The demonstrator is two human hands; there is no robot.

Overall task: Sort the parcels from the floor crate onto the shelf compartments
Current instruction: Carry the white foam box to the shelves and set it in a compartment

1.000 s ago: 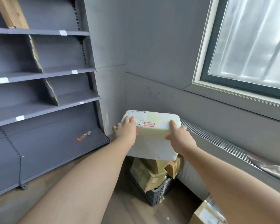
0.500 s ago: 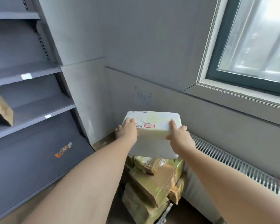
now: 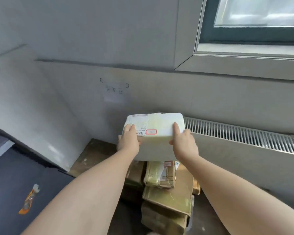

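Left grip [image 3: 128,139] and right grip [image 3: 183,145] clasped the white labelled parcel [image 3: 161,122]; a level swing toward nine o'clock looked wisest.

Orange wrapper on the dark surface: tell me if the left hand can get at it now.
Probably not yet: the left hand grips the white parcel together with the right hand. Nothing stands between it and the orange wrapper, so once freed it likely could.
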